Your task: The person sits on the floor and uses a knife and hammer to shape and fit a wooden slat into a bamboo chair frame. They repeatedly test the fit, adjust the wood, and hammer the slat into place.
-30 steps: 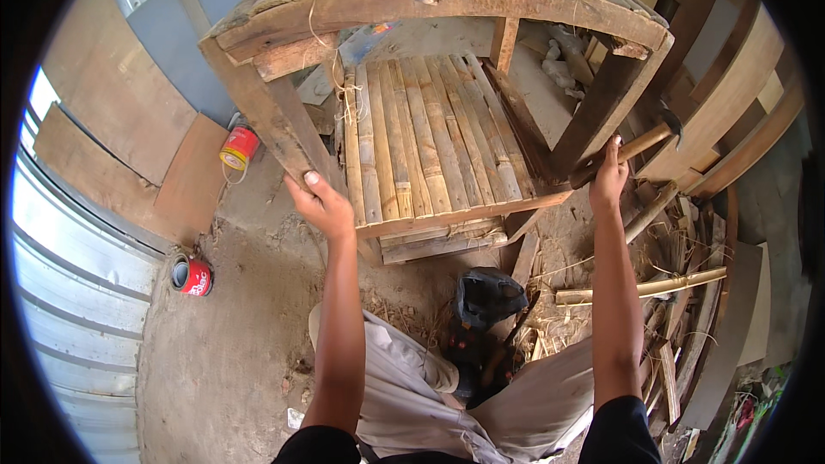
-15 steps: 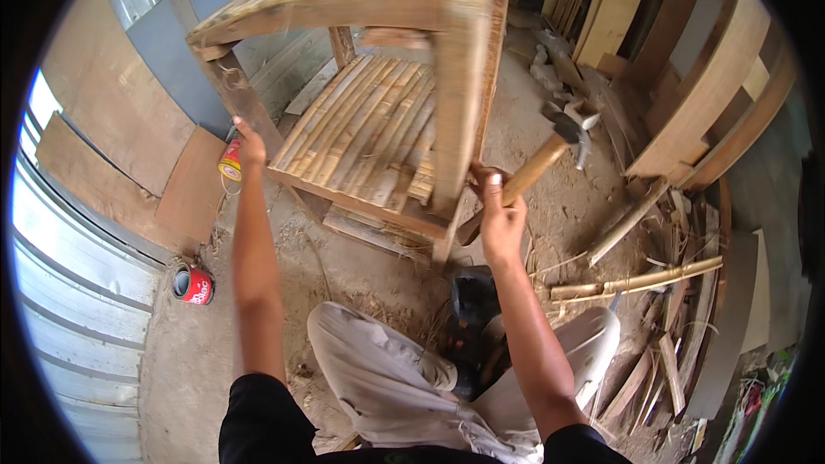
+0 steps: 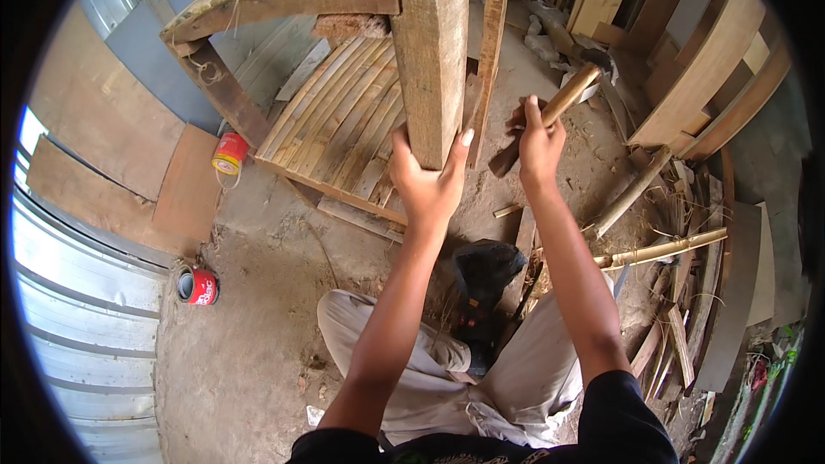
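A wooden chair frame with a slatted bamboo seat stands in front of me. My left hand is closed round the lower end of its thick near post, with the thumb on the right side. To the right, my right hand grips a hammer by its wooden handle. The dark hammer head points up and away, apart from the chair. A dark brown piece shows below the right hand; I cannot tell whether it belongs to the handle.
Two red tins, one by the chair and one nearer, sit at left. A black bag lies between my legs. Bamboo lengths and scrap wood litter the right side, with boards leaning behind.
My left hand has left the chair's left side and moved right onto the near post. My right hand has come off the chair and risen with the hammer. The chair has shifted left.
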Demonstrator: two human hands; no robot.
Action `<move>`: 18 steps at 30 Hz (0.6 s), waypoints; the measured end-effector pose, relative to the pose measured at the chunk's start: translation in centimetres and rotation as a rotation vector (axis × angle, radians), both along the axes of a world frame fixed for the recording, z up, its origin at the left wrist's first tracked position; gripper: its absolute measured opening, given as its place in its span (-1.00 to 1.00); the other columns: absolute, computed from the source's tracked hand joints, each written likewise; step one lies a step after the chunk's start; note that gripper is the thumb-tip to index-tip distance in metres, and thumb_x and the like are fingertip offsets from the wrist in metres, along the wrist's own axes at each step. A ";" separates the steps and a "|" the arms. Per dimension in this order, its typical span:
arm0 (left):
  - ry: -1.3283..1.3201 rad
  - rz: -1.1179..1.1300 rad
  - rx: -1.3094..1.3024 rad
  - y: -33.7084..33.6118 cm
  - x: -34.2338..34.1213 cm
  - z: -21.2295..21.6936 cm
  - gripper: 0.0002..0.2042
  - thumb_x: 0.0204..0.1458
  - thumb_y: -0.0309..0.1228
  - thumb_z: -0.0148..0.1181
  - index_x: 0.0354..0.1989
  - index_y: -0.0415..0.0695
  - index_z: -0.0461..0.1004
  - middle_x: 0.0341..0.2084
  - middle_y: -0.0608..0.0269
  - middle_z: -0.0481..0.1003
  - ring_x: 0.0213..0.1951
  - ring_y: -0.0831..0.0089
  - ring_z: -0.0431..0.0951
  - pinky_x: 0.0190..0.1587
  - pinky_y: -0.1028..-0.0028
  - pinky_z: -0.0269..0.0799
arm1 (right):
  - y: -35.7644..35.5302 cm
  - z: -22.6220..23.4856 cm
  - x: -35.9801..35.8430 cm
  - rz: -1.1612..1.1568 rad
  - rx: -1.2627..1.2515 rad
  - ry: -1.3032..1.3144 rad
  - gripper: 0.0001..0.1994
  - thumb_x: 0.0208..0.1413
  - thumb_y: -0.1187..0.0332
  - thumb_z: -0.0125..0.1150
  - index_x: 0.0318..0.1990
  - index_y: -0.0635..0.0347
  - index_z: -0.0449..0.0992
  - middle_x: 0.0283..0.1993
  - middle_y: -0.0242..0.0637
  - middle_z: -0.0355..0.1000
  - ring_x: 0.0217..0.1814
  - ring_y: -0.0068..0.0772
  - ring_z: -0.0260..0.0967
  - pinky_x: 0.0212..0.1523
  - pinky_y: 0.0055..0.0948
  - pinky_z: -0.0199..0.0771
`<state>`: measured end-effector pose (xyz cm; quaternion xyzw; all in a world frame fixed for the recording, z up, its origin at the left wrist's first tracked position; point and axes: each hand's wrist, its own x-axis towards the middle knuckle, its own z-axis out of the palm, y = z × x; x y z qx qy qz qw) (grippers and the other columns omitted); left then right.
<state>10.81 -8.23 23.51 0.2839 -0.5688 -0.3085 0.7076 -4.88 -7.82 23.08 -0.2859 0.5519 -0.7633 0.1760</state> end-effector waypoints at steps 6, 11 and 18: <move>0.076 0.028 -0.004 0.4 -0.2 -0.8 -0.56 -0.07 -0.31 0.47 -0.14 -0.30 0.39 -0.37 0.12 0.54 -0.37 0.41 0.54 -0.29 0.40 0.45 | -11.0 2.1 -9.3 0.250 -0.263 -0.166 -0.60 0.25 0.21 0.17 0.09 0.36 0.43 0.01 -0.24 0.46 0.17 -0.34 0.32 0.30 -0.32 0.12; 0.063 0.031 0.025 0.5 -0.1 -0.4 -0.55 -0.07 -0.33 0.46 -0.12 -0.32 0.39 -0.35 0.15 0.54 -0.34 0.43 0.53 -0.25 0.41 0.46 | -20.3 3.1 -14.5 0.263 -0.350 -0.357 -0.45 0.27 0.07 0.14 0.24 0.31 0.31 0.25 -0.16 0.28 0.35 -0.30 0.13 0.37 -0.28 0.02; 0.031 -0.070 0.097 0.6 0.2 -1.6 -0.42 0.01 -0.44 0.37 0.14 -0.42 0.22 -0.05 0.01 0.44 -0.04 0.34 0.48 0.01 0.37 0.41 | -25.2 4.1 -16.6 0.663 -0.229 -0.233 -0.46 0.39 -0.01 -0.22 0.31 0.21 0.24 0.18 -0.17 0.38 0.18 -0.27 0.35 0.22 -0.22 0.32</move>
